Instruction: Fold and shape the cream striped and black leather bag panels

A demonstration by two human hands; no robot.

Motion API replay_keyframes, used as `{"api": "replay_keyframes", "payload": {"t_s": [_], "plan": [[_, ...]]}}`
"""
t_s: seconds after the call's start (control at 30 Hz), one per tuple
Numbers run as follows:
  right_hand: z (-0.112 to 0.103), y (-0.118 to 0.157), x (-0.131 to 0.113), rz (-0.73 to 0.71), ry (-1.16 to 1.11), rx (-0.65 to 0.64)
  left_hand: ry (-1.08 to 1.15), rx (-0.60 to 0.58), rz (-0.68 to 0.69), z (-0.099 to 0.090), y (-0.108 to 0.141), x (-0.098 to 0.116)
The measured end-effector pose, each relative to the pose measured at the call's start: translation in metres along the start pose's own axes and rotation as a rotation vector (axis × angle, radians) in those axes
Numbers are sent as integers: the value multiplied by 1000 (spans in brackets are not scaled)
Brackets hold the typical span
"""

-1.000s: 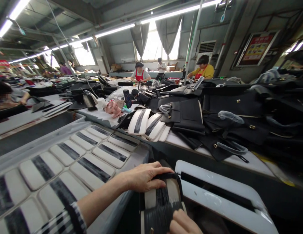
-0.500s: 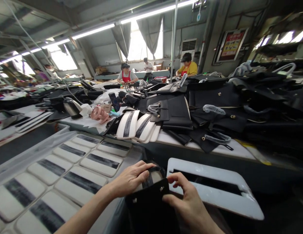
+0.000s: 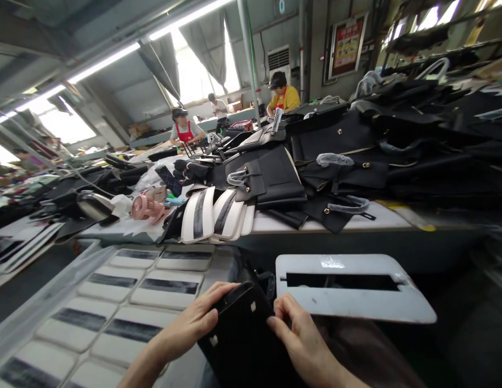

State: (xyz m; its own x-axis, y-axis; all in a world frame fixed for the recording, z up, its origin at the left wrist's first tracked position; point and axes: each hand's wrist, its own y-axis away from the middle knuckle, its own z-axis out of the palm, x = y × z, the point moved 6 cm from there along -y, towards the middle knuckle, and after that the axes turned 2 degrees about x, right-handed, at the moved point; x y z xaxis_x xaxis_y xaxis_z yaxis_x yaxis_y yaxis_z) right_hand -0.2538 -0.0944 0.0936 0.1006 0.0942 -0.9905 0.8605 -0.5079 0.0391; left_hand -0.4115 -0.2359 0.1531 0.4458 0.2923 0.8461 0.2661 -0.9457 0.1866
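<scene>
A black bag piece [image 3: 246, 345] with two small shiny metal fittings on its face is upright in front of me, its lower part running out of view. My left hand [image 3: 190, 320] is closed on its upper left edge, fingers over the top and thumb toward the face. At the right edge, my right hand [image 3: 301, 334] pinches the piece between thumb and bent fingers. Just beyond it lies a white board [image 3: 335, 304] with a long slot. To the left, several pale panels [image 3: 167, 291] with dark bands lie in rows.
Across the far table [image 3: 270, 223] are heaped black bags [image 3: 279, 180] with wrapped handles, a stack of white panels [image 3: 198, 215], a pink fan [image 3: 145, 207] and a metal kettle [image 3: 95, 207]. A person in yellow [image 3: 289, 97] and others work behind.
The view has tilted and shifted right. A pale, dark-edged part that showed behind the black piece is now hidden. My left hand has moved down and left along the top edge.
</scene>
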Motion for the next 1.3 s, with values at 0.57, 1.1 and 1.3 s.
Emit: {"api": "replay_keyframes", "payload": {"t_s": [0.57,1.1,1.3], "plan": [[14,-2,-6,44,-33,99,243,487,-163,9,7,-22],[1,-24,-3,-102,188,153,418,1171,-241,100,27,-36],[1,-20,-13,-226,369,226,268,1168,-252,100,32,-18]]}}
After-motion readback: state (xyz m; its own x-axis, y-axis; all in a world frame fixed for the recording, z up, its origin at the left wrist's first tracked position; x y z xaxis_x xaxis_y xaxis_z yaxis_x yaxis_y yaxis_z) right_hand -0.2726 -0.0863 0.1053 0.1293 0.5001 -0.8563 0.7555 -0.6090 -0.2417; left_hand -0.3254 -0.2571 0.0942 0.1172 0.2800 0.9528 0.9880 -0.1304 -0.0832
